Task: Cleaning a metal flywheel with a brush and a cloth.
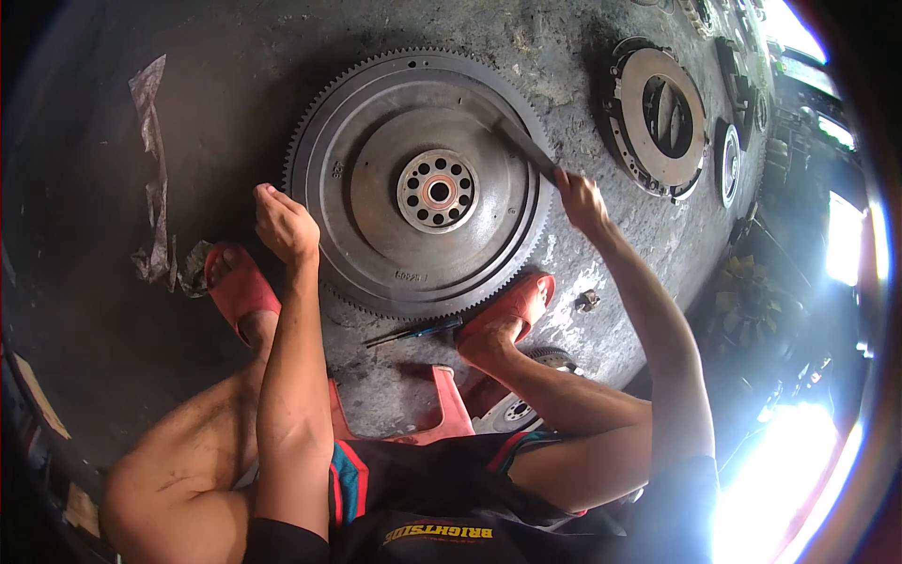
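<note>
Flywheel (pixel 404 141) lies flat on the floor (pixel 235 113) just ahead of our red sandals (pixel 512 310), broad side up, teeth all round its edge. Right hand (pixel 584 202) is wrapped around the near end of a flat dark bar (pixel 528 148); its far end is out over the right part of the face, can't tell if touching or just above. Left hand (pixel 287 226) is curled closed by the left rim, nothing visible in it; we can't rule out something small. Progress, our read: work on the face is under way, not finished, given where the bar is. Face mostly reads as bare grey metal; lighter patches to the right could be wear or glare, so no call on how much is left. Hub (pixel 453 193) shows its bolt holes open, nothing bolted on. Further out: slim blue-handled tool (pixel 427 329) on the floor by the near rim, unheld. Red stool (pixel 453 404) and smaller toothed disc (pixel 517 412) nearer us. Pressure plate (pixel 631 103) sits off to the right, not mounted. Crumpled strip (pixel 155 169) over on the left.
</note>
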The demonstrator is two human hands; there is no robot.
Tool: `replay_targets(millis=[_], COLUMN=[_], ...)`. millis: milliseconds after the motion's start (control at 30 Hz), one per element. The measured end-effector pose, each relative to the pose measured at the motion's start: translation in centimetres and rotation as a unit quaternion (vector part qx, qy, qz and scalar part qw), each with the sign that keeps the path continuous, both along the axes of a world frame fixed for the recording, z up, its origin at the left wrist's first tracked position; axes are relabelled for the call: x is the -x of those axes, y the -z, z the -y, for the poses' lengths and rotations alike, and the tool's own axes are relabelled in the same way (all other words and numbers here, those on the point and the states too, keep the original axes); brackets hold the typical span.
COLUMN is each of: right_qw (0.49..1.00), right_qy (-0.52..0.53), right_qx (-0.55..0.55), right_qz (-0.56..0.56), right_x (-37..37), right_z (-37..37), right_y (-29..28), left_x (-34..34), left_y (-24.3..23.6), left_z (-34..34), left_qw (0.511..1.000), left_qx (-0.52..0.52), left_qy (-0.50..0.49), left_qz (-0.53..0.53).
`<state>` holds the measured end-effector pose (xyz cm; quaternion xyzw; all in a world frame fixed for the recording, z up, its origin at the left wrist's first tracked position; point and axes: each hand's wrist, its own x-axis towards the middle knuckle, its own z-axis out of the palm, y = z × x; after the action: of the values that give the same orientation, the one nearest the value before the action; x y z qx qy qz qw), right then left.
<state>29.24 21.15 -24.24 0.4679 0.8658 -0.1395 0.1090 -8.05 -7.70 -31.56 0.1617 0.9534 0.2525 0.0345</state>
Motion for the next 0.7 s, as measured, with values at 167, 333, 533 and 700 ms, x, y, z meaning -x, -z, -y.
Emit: replay_targets(millis=[167,333,533,700], right_qw=[0.990,0.956,0.967,0.991], right_qy=[-0.098,-0.267,-0.223,-0.029], right_qx=[0.083,0.119,0.061,0.090], right_qz=[0.060,0.022,0.103,0.100], right_x=[16.3,26.0,22.1,7.2], right_z=[-1.5,4.0,1.8,-2.3], right_y=[-6.0,-2.5,-4.0,-1.5], left_x=[1.1,1.5,-0.2,-0.7], left_y=[0.1,3.6,1.8,0.0], left_z=[0.6,2.5,2.0,0.6], left_qw=[0.995,0.999,0.999,0.999], left_qx=[-0.076,-0.046,-0.035,-0.045], left_qy=[-0.040,0.023,0.001,0.012], left_qz=[0.043,-0.013,0.009,0.016])
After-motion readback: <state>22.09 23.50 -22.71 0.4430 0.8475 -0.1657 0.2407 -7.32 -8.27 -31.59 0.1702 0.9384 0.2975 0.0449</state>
